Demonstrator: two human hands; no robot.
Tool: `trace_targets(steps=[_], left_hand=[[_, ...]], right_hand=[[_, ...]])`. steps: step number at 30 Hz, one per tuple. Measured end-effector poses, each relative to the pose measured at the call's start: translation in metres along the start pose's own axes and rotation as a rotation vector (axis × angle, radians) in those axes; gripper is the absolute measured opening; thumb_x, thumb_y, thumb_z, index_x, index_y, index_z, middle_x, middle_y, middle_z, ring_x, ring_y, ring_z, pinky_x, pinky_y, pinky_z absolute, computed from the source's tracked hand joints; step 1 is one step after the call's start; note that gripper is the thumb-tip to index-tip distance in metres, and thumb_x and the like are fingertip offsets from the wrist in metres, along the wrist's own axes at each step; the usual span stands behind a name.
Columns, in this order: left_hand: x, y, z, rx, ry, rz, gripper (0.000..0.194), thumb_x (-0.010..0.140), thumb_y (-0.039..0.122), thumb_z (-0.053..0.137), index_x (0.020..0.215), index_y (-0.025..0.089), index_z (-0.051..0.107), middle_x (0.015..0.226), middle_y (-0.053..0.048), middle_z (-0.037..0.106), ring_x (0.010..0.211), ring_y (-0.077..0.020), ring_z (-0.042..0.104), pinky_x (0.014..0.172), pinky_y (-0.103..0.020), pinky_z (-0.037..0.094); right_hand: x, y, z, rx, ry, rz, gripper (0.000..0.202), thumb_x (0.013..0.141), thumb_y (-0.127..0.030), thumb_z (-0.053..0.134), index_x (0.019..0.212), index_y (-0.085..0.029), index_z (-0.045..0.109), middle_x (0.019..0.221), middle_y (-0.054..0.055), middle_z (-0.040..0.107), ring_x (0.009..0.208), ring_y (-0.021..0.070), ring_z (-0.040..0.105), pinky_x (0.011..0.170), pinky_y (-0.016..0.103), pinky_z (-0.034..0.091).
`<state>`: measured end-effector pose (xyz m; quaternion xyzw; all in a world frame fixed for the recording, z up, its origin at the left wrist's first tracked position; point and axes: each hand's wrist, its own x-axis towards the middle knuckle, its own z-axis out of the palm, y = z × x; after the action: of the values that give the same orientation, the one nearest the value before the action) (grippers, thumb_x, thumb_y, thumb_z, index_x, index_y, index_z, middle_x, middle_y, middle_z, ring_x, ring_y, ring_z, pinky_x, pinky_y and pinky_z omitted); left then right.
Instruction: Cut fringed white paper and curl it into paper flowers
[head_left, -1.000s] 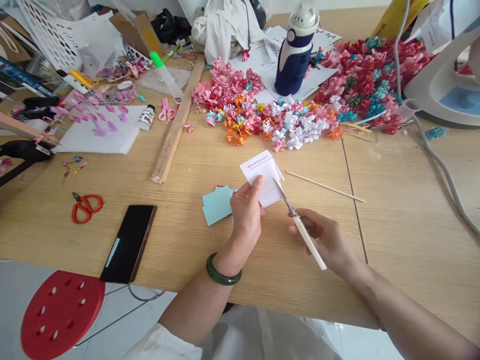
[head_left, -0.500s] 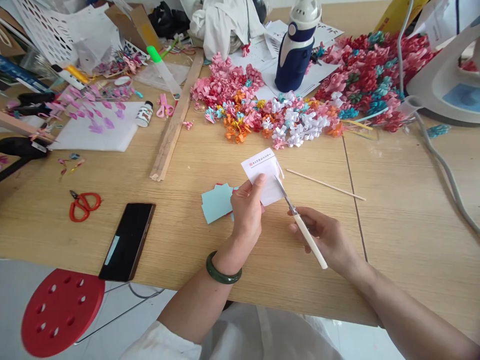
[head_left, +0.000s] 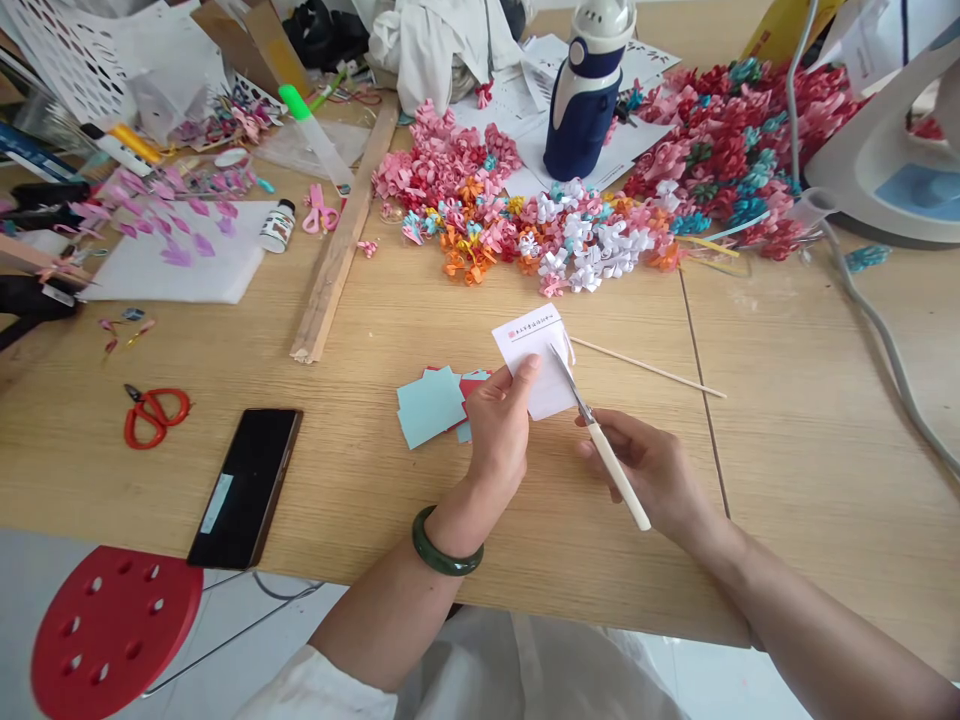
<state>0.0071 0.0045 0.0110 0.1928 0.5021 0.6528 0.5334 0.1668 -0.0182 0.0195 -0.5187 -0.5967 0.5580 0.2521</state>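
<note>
Paper (head_left: 541, 338) met scissors (head_left: 616, 474) in our hands over the table (head_left: 360, 480).
Our left hand (head_left: 499, 425) pinched the printed white sheet; our right hand (head_left: 654, 470) gripped the pale handles, blades over the sheet, blue cards (head_left: 430, 405) just beside our left hand.

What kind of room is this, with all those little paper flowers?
It looks like a craft workroom, maybe a small studio. The big pile of small pink, red and white curled flowers, the white-handled metal scissors and the long light wooden strip on the table show it.
</note>
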Motion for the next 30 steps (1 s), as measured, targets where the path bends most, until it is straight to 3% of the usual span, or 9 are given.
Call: trace_targets(steps=[11,19,30], left_hand=[[0.003,0.003,0.000,-0.016,0.010,-0.030,0.033,0.078,0.050,0.074,0.089,0.019,0.077,0.090,-0.007,0.078,0.094,-0.0242,0.072,0.080,-0.033,0.056],[0.003,0.010,-0.004,0.033,0.086,-0.044,0.031,0.072,0.046,0.081,0.086,0.019,0.074,0.085,-0.003,0.075,0.075,-0.0174,0.070,0.066,-0.027,0.055],[0.003,0.011,-0.005,0.070,0.073,-0.049,0.030,0.071,0.047,0.081,0.076,0.019,0.071,0.075,-0.001,0.069,0.066,-0.0131,0.060,0.057,-0.023,0.046]], right_hand=[[0.000,0.005,0.001,0.014,0.044,0.000,0.035,0.086,-0.047,0.069,0.107,-0.018,0.067,0.064,-0.004,0.054,0.044,0.0065,0.040,0.041,0.024,0.034],[-0.001,0.003,0.001,0.053,-0.001,-0.016,0.034,0.086,-0.045,0.070,0.108,-0.019,0.068,0.063,-0.005,0.051,0.046,0.0065,0.042,0.044,0.023,0.038],[-0.001,0.005,0.001,0.056,-0.011,-0.024,0.036,0.088,-0.044,0.070,0.113,-0.019,0.066,0.065,-0.005,0.050,0.051,0.0074,0.042,0.045,0.022,0.038]])
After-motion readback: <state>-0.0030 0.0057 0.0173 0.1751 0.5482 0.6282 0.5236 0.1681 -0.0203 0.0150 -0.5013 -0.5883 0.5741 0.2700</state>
